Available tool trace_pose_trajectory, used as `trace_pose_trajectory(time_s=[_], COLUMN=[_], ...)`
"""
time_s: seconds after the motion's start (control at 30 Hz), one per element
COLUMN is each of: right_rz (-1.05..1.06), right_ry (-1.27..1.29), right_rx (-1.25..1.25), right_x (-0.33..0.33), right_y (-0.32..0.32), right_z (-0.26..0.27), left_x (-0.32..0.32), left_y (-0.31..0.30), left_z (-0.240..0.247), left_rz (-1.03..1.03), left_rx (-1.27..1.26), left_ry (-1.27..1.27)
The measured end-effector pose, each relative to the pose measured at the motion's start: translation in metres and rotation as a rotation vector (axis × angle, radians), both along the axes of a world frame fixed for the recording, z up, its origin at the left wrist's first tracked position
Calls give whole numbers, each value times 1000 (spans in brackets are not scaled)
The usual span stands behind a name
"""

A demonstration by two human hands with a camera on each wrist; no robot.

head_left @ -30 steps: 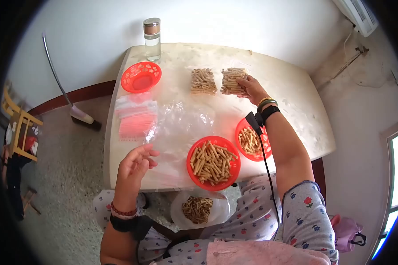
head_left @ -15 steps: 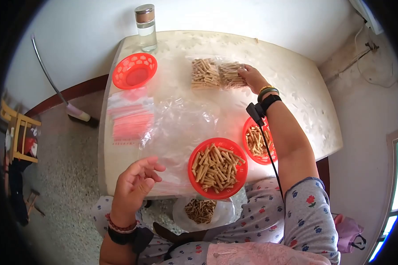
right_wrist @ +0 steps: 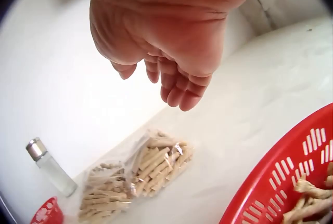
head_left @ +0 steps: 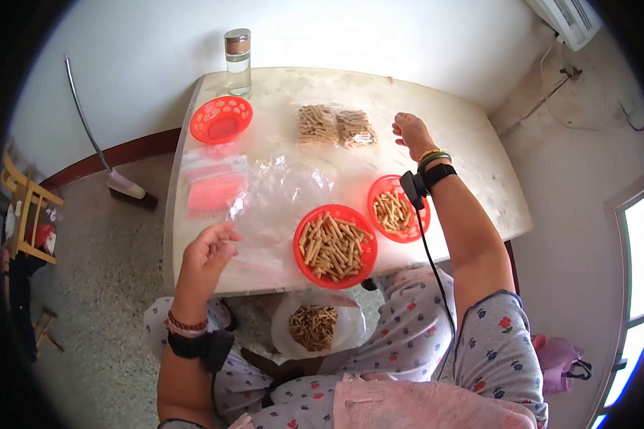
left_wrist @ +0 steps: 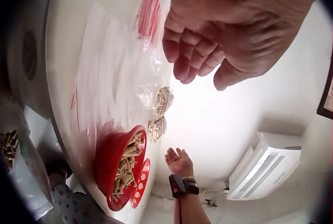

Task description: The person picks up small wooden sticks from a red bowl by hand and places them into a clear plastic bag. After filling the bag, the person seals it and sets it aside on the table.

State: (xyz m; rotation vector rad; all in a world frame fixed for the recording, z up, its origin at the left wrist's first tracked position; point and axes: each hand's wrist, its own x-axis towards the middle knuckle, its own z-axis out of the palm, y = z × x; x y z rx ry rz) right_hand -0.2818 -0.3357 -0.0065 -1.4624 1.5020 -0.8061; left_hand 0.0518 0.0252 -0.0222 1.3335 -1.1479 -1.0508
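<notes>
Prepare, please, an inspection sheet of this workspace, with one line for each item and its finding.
Surface: pale table, partly covered by clear plastic.
Job's things: two filled bags side by side; larger red basket and smaller red basket, both holding sticks; pink-and-white stack; white bag of sticks, below table level.
Clutter: third red basket, glass bottle, far left corner.
Grippers: left hand holds nothing; right hand holds nothing, apart from the filled bags.
Cables: black cable runs down from the right wrist.
Surroundings: broom, wooden chair, air conditioner.
</notes>
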Motion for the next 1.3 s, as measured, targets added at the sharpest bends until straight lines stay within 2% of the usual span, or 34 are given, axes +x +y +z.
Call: trace_pose_trajectory(time_s=[0.13,0.2,0.23,0.3,0.33,0.4,0.43,0.5,0.7,0.77,0.9,0.97,1.17,1.3], right_rz=[1,138,142,373,388,654,673,839,872,861,801,783,836,835], right_ry=[-132,-225,-232,-259,-268,-180,-201,-114,38,103,9,28,107,127], right_rx=[-64,-83,-75,-21,-3,-42,-6,-188,-412,-396,-379,-395,-434,-419], right_x=[0,4,7,17,22,33,39,51,55,48,40,38,33,32], right_y=[63,104,127,175,196,237,252,273,280,278,276,280,295,299], right_z=[37,56,63,83,91,97,91,81,47,52,62,66,71,73], left_x=[18,22,22,28,33,34,38,37,31,26,-1,-10,-26,-28], left_y=[6,10,14,19,20,24,25,29,35,35,27,19,2,-6], left_z=[-17,-20,-25,-35,-44,-56,-63,-60,-53,-46,-32,-36,-47,-58], left_rz=[103,177,182,207,207,226,234,258,325,240,55,-81,-93,-104], left_rx=[-1,12,19,-29,-76,-108,-125,-28,80,-4,-143,-163,-312,-283], left_ry=[-82,-146,-153,-342,-488,-601,-633,-741,-897,-839,-857,-994,-1121,-1155])
